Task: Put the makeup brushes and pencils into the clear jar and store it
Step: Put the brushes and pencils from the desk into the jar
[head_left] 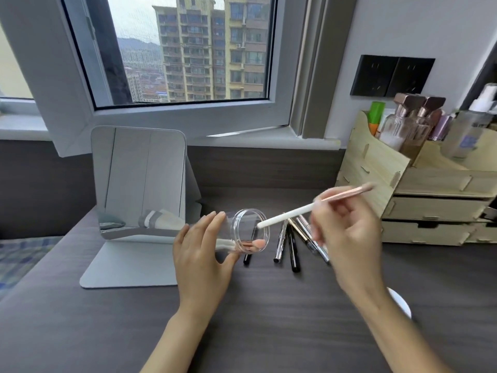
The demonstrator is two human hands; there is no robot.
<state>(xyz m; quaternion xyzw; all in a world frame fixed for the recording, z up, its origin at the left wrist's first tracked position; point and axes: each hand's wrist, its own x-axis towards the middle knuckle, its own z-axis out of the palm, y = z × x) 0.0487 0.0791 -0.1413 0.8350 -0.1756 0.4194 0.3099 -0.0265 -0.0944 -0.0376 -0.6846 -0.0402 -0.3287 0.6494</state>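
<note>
My left hand [200, 254] grips the clear jar [248, 230], tilted on its side with its round mouth facing right. My right hand [347, 238] pinches a makeup brush [290, 213] with a white handle and a rose-gold ferrule. The white handle end sits right at the jar's mouth. Something pinkish lies inside the jar at the bottom; I cannot tell what. Several black and silver pencils and brushes [293, 243] lie fanned out on the dark desk between my hands, partly hidden behind my right hand.
A standing mirror [139, 179] with a flat base is at the left of the jar. A wooden organiser [419, 189] with drawers and bottles stands at the right. A white round object [400, 302] peeks out under my right forearm. A window is behind.
</note>
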